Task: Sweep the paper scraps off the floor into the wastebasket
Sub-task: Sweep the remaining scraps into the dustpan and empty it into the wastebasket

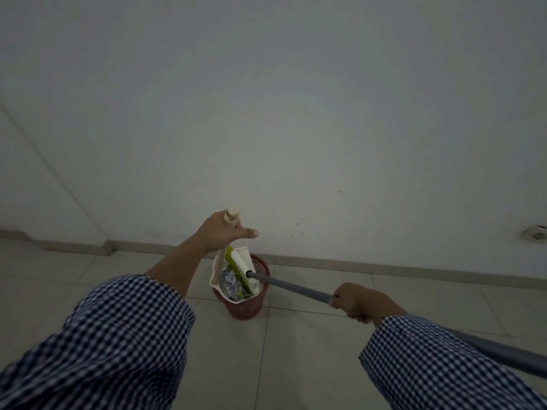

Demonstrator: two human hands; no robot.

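A red mesh wastebasket [251, 309] stands on the tiled floor close to the wall. Over it tilts a cream dustpan [215, 272] holding crumpled paper scraps [229, 284]. My left hand [220, 232] holds the top of the dustpan's cream handle [231, 215], with some fingers stretched out. A broom head [244, 272], white with green bristles, lies against the pan's mouth above the basket. Its grey pole [291, 287] runs down to the right, where my right hand [359, 300] grips it in a fist.
A plain grey-white wall [296, 113] with a low skirting board [384, 269] runs behind the basket. A wall corner juts out at the left [108, 247]. A small white fitting [534, 233] sits low on the wall at far right. Pale floor tiles [281, 365] spread in front.
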